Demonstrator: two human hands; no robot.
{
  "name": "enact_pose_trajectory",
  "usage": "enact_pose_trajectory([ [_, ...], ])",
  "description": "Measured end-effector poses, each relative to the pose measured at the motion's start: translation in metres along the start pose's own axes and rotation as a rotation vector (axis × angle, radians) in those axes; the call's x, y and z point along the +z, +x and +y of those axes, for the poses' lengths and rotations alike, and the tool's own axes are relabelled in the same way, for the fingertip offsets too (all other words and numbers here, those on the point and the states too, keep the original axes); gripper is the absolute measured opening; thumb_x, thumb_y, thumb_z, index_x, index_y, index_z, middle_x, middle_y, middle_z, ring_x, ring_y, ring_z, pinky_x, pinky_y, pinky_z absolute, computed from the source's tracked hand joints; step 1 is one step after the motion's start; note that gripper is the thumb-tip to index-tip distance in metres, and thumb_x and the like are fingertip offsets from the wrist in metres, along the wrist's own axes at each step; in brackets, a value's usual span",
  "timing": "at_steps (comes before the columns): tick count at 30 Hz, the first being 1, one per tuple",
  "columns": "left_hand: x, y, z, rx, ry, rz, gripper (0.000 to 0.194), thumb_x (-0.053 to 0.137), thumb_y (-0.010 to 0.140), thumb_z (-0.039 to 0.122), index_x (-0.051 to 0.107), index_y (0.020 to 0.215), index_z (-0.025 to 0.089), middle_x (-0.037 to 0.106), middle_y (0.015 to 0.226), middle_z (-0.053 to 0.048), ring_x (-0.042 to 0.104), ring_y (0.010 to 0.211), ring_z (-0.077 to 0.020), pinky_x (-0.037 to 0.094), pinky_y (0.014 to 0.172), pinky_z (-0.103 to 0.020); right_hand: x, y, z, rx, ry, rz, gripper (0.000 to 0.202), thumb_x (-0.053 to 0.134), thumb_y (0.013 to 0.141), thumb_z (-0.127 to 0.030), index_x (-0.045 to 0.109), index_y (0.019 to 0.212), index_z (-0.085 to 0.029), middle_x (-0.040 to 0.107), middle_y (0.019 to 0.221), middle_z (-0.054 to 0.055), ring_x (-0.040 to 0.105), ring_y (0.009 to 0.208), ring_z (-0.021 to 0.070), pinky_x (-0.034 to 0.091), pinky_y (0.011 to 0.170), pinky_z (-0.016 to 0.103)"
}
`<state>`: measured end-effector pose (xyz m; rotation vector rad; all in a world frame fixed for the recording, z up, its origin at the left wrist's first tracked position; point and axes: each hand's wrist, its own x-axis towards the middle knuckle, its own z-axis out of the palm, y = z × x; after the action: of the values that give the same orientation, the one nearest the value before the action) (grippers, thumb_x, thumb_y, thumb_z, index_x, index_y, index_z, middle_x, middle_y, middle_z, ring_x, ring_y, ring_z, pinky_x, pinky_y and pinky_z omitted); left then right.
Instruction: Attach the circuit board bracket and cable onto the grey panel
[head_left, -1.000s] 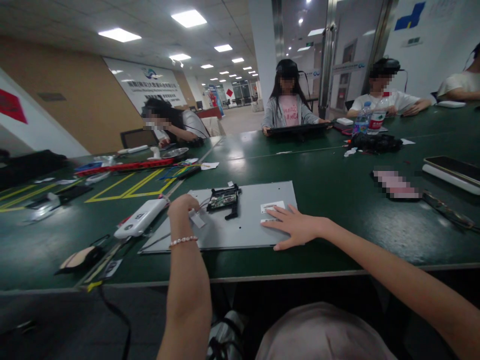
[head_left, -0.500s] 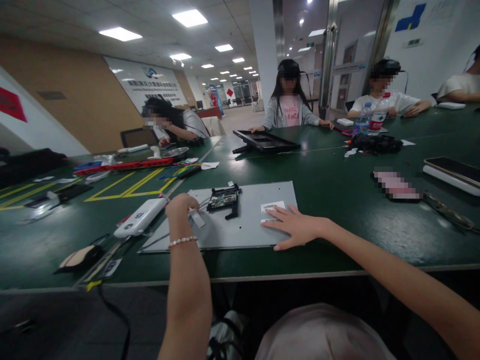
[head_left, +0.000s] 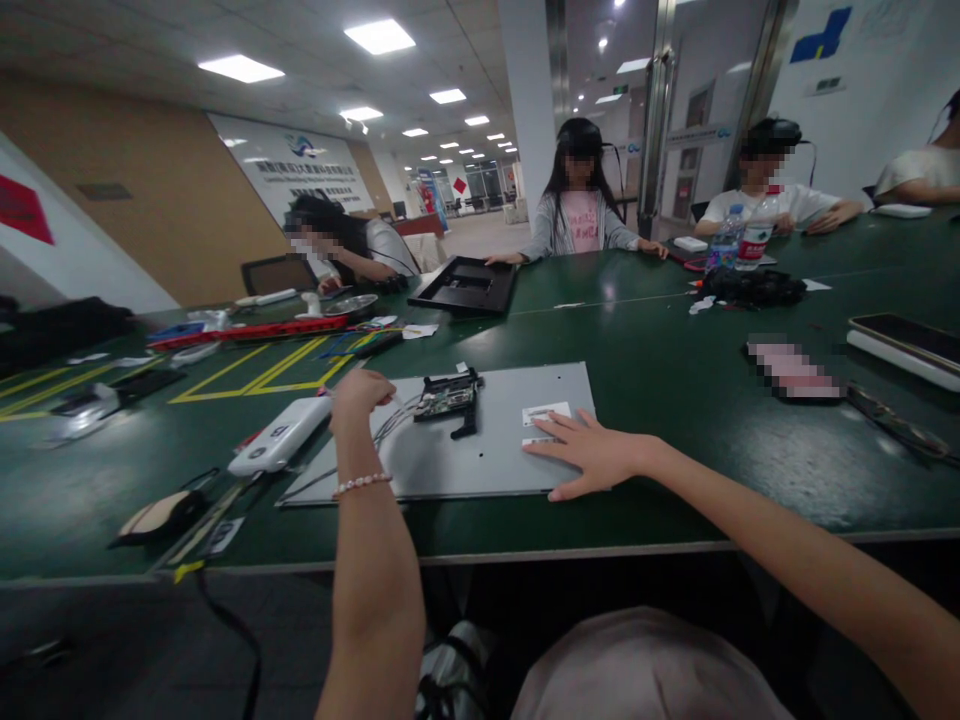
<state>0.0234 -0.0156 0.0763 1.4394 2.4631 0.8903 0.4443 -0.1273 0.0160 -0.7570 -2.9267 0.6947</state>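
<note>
Green table: The long table [head_left: 675, 390] holds all these things.
Grey panel: The flat panel [head_left: 450, 472] lies on the table in front of the person, with the circuit board and labels on it.
Black tray: This wide, shallow tray [head_left: 435, 293] with raised sides sits on the far part of the table. A co-worker's hand [head_left: 504, 259] is at its edge. There is a small boxy shape on its floor; I can't tell what it is.
Bottles: A blue-topped bottle [head_left: 724, 243] and a red-topped bottle [head_left: 756, 243] stand side by side, far off to the right. Both are see-through, but I can't tell how full they are.
Right hand: This hand [head_left: 577, 450] is flat on the panel's right side, with its fingers spread wide.
Left hand: This hand [head_left: 365, 392] is over the panel's left side, near the wires. Its fingers are curled, and I can't tell if they grip anything.
Silver dish: The round dish [head_left: 360, 304] is far off to the left. I can't tell what is in it.
White box: This smooth box [head_left: 281, 437] lies just left of the panel.
Circuit board: The board [head_left: 448, 399] sits in a black holder [head_left: 466, 425] on the panel, between the two hands.
Labels: White labels [head_left: 541, 413] are partly under the right hand.
Wires: Thin wires [head_left: 393, 417] run from the board's left side toward the left hand.
</note>
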Motion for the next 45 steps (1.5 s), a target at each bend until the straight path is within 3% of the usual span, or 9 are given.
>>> enact_pose_trajectory([
  [2,0.008,0.002,0.003,0.003,-0.098,-0.008,0.015,0.069,0.06,0.022,0.071,0.072,0.014,0.066,0.063,-0.008,0.063,0.06,-0.0202,0.048,0.05,-0.025,0.0,0.0,0.0,0.002,0.006,-0.004,0.09,0.042,0.082,-0.078,0.016,0.155,-0.031,-0.003,0.163,0.006,-0.005,0.147,0.0351,-0.006,0.113,0.061],
  [9,0.05,0.005,0.026,-0.026,-0.445,0.274,0.037,0.058,0.071,0.029,0.073,0.097,0.007,0.069,0.073,-0.01,0.063,0.062,-0.0168,0.047,0.049,-0.021,0.0,0.0,-0.001,0.005,0.009,0.009,0.09,0.042,0.082,-0.078,0.017,0.155,-0.031,-0.002,0.163,0.005,-0.005,0.147,0.0355,-0.007,0.113,0.06],
  [16,0.074,0.004,0.018,-0.049,-0.26,0.159,0.024,0.057,0.073,0.019,0.073,0.087,0.009,0.072,0.085,-0.015,0.069,0.076,-0.0244,0.052,0.066,-0.031,0.0,0.001,-0.001,-0.005,0.006,0.019,0.091,0.041,0.082,-0.079,0.017,0.155,-0.03,-0.004,0.162,0.007,-0.006,0.147,0.0351,-0.007,0.113,0.06],
  [19,0.076,-0.002,0.018,-0.012,-0.03,0.186,0.036,0.058,0.074,0.017,0.069,0.108,0.007,0.071,0.1,-0.019,0.066,0.096,-0.0301,0.05,0.079,-0.036,0.001,0.001,0.0,-0.002,0.027,0.025,0.09,0.044,0.082,-0.077,0.019,0.154,-0.031,-0.002,0.163,0.006,-0.005,0.147,0.0364,-0.008,0.113,0.06],
  [22,0.075,-0.01,0.031,0.168,0.16,0.3,0.044,0.049,0.086,0.017,0.057,0.128,0.006,0.066,0.115,-0.021,0.061,0.105,-0.0281,0.046,0.087,-0.036,0.002,0.001,0.0,-0.002,0.037,0.03,0.089,0.046,0.082,-0.076,0.02,0.154,-0.032,-0.001,0.163,0.005,-0.003,0.147,0.0373,-0.007,0.113,0.06],
  [25,0.076,-0.018,0.051,0.482,0.349,0.174,0.039,0.039,0.091,0.012,0.061,0.123,0.008,0.063,0.121,-0.019,0.058,0.109,-0.0242,0.042,0.093,-0.033,0.002,0.001,-0.001,0.001,0.022,0.033,0.09,0.046,0.081,-0.077,0.02,0.154,-0.03,0.001,0.163,0.007,-0.003,0.146,0.0376,-0.006,0.113,0.06],
  [28,0.084,-0.026,0.068,0.617,0.499,-0.012,0.036,0.04,0.091,0.014,0.067,0.114,0.012,0.066,0.119,-0.017,0.058,0.111,-0.0263,0.041,0.095,-0.036,0.001,0.0,-0.003,0.001,0.01,0.032,0.091,0.046,0.081,-0.077,0.02,0.154,-0.03,0.001,0.163,0.007,-0.003,0.146,0.0374,-0.006,0.113,0.06],
  [36,0.101,-0.031,0.069,0.518,0.676,-0.264,0.042,0.032,0.095,0.023,0.062,0.122,0.014,0.064,0.123,-0.02,0.06,0.112,-0.0332,0.043,0.095,-0.052,-0.002,0.0,-0.001,-0.01,-0.002,0.0,0.091,0.041,0.082,-0.079,0.016,0.155,-0.029,-0.004,0.162,0.009,-0.005,0.146,0.0367,-0.008,0.112,0.061],
  [45,0.102,-0.027,0.067,0.484,0.528,-0.225,0.041,0.034,0.093,0.021,0.06,0.125,0.021,0.056,0.135,-0.018,0.049,0.126,-0.0333,0.023,0.102,-0.071,-0.003,-0.001,0.0,-0.015,0.017,0.019,0.09,0.043,0.082,-0.078,0.019,0.155,-0.03,-0.002,0.162,0.008,-0.004,0.147,0.0358,-0.007,0.113,0.059],
])
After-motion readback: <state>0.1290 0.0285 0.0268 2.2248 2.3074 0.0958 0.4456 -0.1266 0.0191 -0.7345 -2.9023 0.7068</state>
